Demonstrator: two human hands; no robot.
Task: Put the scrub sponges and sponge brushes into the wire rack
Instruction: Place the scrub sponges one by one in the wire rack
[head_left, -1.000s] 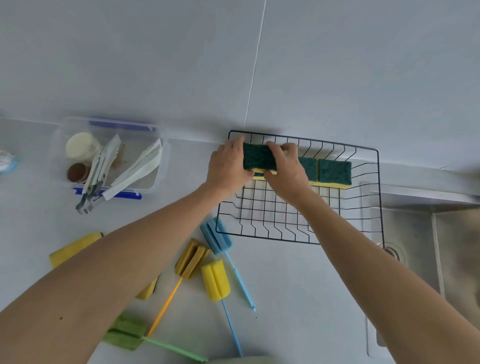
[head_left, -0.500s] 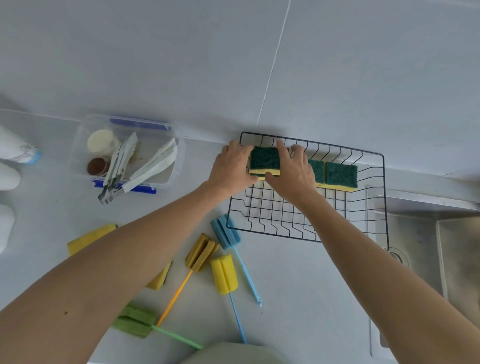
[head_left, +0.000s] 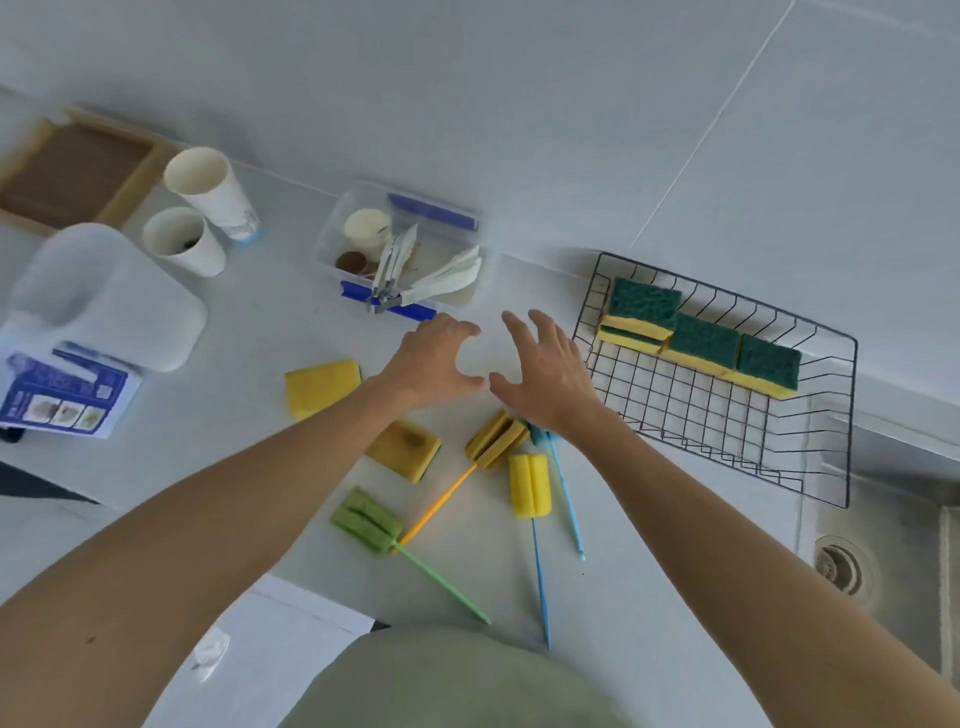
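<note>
The black wire rack (head_left: 826, 457) stands at the right by the sink, with several green-and-yellow scrub sponges (head_left: 701, 345) lined along its far side, two of them stacked at the left end. My left hand (head_left: 436, 358) and my right hand (head_left: 545, 369) hover open and empty over the counter, left of the rack. Two yellow scrub sponges lie on the counter, one (head_left: 319, 387) at the left, one (head_left: 405, 449) beside my left forearm. Below my hands lie sponge brushes: orange-handled (head_left: 493, 441), yellow-headed with a blue handle (head_left: 529, 486), green (head_left: 369, 519), and a light blue one (head_left: 566, 499) partly hidden under my right wrist.
A clear plastic box (head_left: 400, 249) with tongs and small items sits behind my hands. Two white cups (head_left: 208, 192), a white jug (head_left: 104, 296), a blue leaflet (head_left: 62, 400) and a wooden tray (head_left: 67, 171) are at the left. The steel sink (head_left: 893, 566) lies right of the rack.
Both hands let go of the sponge in the rack and drew back left over the counter. The view swung left, bringing the cups, jug and tray into sight.
</note>
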